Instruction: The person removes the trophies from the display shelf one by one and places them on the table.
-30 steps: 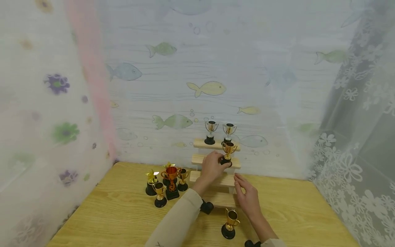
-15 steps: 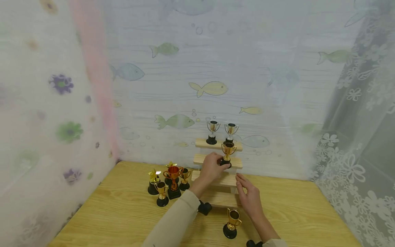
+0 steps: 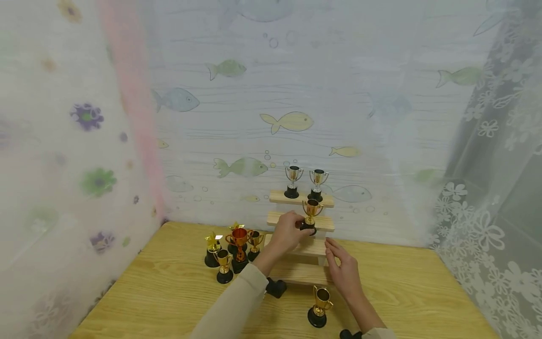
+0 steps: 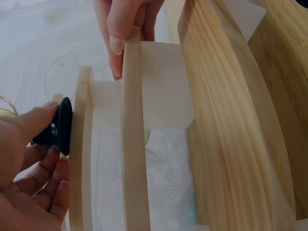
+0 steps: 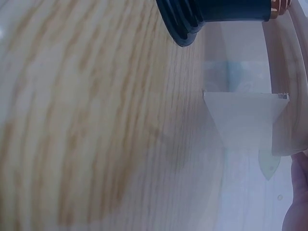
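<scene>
My left hand [image 3: 288,235] pinches the black base of a small gold trophy cup [image 3: 311,209] between thumb and fingers. The cup is upright at the second step from the top of a wooden display stand [image 3: 302,273]. In the left wrist view the underside of its base [image 4: 66,126] lies right at the edge of a step. My right hand [image 3: 343,270] holds the right end of a lower step, thumb on one side and fingers on the other [image 4: 127,33]. Two silver trophy cups [image 3: 293,181] stand on the top step.
Another gold trophy cup [image 3: 319,306] stands on the table before the stand; its black base [image 5: 231,9] shows in the right wrist view. Left of the stand are a red-gold cup [image 3: 239,249], gold cups [image 3: 223,266] and star trophies [image 3: 213,249]. A fish-patterned curtain [image 3: 237,122] hangs behind.
The gold cup in my left hand has shifted slightly down and to the left relative to the stand. My right hand keeps its place at the step's end. The head view has turned slightly.
</scene>
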Motion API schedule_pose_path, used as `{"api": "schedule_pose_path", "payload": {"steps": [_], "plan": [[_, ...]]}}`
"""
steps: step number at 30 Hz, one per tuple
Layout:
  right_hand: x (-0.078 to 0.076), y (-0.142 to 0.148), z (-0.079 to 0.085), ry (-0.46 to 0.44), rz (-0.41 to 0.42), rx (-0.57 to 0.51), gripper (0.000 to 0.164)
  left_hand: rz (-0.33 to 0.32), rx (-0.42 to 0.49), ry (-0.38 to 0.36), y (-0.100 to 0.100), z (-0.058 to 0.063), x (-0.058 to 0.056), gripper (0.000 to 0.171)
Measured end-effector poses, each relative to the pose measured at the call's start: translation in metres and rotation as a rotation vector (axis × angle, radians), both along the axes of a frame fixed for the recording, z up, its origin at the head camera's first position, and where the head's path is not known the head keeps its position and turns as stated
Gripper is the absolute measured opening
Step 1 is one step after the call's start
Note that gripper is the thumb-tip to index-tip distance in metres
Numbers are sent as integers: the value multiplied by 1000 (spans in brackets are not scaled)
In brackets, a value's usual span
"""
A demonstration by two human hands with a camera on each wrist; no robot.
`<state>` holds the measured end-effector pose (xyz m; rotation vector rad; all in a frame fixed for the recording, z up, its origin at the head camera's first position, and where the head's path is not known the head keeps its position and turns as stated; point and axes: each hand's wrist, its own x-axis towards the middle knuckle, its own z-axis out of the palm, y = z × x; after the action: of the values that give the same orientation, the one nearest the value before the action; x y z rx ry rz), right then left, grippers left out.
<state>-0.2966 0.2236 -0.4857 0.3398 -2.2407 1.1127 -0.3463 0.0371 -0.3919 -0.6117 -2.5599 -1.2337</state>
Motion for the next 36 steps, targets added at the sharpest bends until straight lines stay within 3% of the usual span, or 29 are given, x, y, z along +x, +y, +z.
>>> {"api": "schedule_pose_path", "payload": {"steps": [13,25,36], "plan": [[0,0,0,5,-4,5,30,-45,12,-20,-12,2,13,24],[1,0,0,-4,12,-4,31,-72,32,-32,-20,2,26,35],[0,0,0,1,10,6,30,-112,25,26,-27,-4,34,36]]}}
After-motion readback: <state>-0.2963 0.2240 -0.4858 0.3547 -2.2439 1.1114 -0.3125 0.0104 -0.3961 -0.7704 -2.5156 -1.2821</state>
